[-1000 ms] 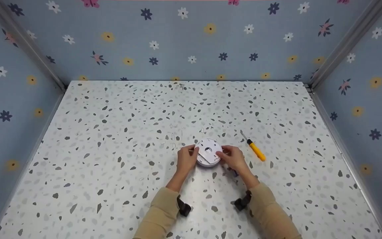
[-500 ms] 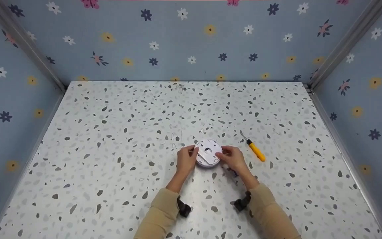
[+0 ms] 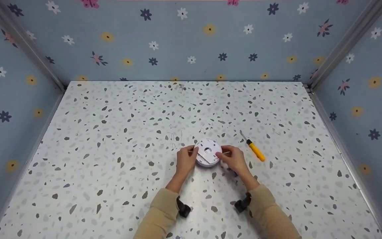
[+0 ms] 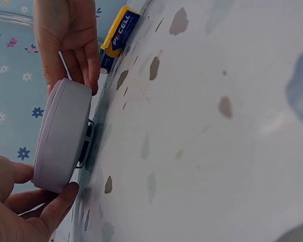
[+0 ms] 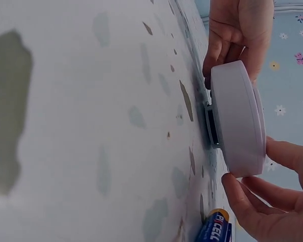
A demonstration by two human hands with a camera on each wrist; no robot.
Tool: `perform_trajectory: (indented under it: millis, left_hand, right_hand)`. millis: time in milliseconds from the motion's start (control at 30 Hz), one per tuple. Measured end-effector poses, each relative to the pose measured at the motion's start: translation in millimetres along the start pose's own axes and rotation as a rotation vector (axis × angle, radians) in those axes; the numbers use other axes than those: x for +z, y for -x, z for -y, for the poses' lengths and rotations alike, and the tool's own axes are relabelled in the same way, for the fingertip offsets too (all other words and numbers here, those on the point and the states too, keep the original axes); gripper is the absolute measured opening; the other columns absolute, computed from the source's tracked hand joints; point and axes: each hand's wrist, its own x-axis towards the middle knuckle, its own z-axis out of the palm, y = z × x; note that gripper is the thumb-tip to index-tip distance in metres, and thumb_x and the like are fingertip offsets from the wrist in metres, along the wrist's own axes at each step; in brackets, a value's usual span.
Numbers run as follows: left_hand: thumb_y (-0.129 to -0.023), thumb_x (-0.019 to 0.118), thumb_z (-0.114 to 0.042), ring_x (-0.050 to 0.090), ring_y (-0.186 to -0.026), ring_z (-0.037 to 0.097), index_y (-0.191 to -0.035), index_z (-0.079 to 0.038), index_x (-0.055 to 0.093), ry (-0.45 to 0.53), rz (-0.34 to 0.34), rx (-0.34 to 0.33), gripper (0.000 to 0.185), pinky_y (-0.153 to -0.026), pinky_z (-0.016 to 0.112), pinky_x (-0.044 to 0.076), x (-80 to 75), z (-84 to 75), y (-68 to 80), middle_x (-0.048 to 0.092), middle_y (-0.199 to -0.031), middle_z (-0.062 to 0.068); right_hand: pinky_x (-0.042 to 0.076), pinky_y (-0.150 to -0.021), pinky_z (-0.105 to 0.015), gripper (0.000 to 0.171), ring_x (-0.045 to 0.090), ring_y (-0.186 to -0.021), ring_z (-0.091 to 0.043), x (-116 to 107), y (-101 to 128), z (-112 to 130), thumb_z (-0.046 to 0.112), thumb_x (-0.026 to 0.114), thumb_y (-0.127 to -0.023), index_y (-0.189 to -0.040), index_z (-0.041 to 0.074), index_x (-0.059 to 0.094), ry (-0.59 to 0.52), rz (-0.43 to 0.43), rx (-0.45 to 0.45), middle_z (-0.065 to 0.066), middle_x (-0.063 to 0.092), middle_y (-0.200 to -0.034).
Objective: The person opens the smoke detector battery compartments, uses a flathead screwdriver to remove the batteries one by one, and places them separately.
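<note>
A round white smoke detector [image 3: 208, 155], its flat back plate with a central hole facing up, is held between both hands close over the table. My left hand [image 3: 187, 159] grips its left edge, thumb on the top face and fingers at the side. Opposite, my right hand [image 3: 234, 158] pinches the right edge, its thumb on the plate. In the left wrist view, the smooth side wall of the detector [image 4: 64, 133] shows, with a dark slotted part protruding underneath. From the right wrist, the detector [image 5: 237, 118] appears with fingertips at both ends.
A screwdriver [image 3: 256, 151] with a yellow and black handle lies right of the right hand, tip pointing away. A blue-and-yellow PKCELL battery [image 4: 120, 35] lies on the speckled table [image 3: 111, 199] by the right hand. Flower-patterned walls [image 3: 177, 39] stand behind and at both sides.
</note>
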Motion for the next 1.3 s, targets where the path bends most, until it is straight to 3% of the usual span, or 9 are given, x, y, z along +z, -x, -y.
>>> perform_trajectory:
  millis: [333, 667, 1100, 1300]
  left_hand:
    - [-0.089, 0.053, -0.019, 0.06, -0.083, 0.018, -0.108, 0.004, 0.059, -0.029, 0.027, -0.011, 0.03, -0.074, 0.026, 0.049, -0.5, 0.9, 3.0, 0.063, -0.096, 0.013]
    - [-0.088, 0.055, -0.016, 0.06, -0.085, 0.021, -0.107, 0.006, 0.059, -0.001, 0.01, 0.04, 0.03, -0.076, 0.029, 0.049, -3.6, 3.1, 5.4, 0.062, -0.099, 0.016]
    - [-0.089, 0.054, -0.018, 0.06, -0.085, 0.02, -0.112, 0.007, 0.055, 0.004, 0.038, 0.024, 0.034, -0.077, 0.028, 0.048, -4.9, 3.0, 11.9, 0.061, -0.102, 0.016]
    - [-0.088, 0.055, -0.017, 0.059, -0.084, 0.02, -0.114, 0.008, 0.054, 0.008, 0.042, 0.018, 0.036, -0.075, 0.028, 0.049, -5.3, 3.0, 16.7, 0.06, -0.099, 0.016]
  right_hand:
    - [0.05, -0.076, -0.03, 0.037, 0.056, -0.091, -0.022, 0, 7, 6, 0.016, 0.07, -0.076, -0.109, 0.001, 0.059, 0.074, -0.089, -0.094, -0.011, 0.058, -0.103]
    - [0.048, -0.078, -0.032, 0.039, 0.053, -0.093, -0.022, 6, 8, 11, 0.018, 0.075, -0.071, -0.105, 0.004, 0.063, 0.162, -0.136, -0.151, -0.008, 0.056, -0.101]
    - [0.045, -0.078, -0.035, 0.052, 0.052, -0.093, -0.023, 10, 11, 15, 0.024, 0.079, -0.065, -0.108, 0.0, 0.06, 0.202, -0.087, -0.239, -0.011, 0.055, -0.102]
    - [0.042, -0.087, -0.036, 0.057, 0.049, -0.099, -0.025, 10, 11, 17, 0.025, 0.08, -0.062, -0.11, 0.002, 0.059, 0.242, -0.061, -0.19, -0.012, 0.052, -0.108]
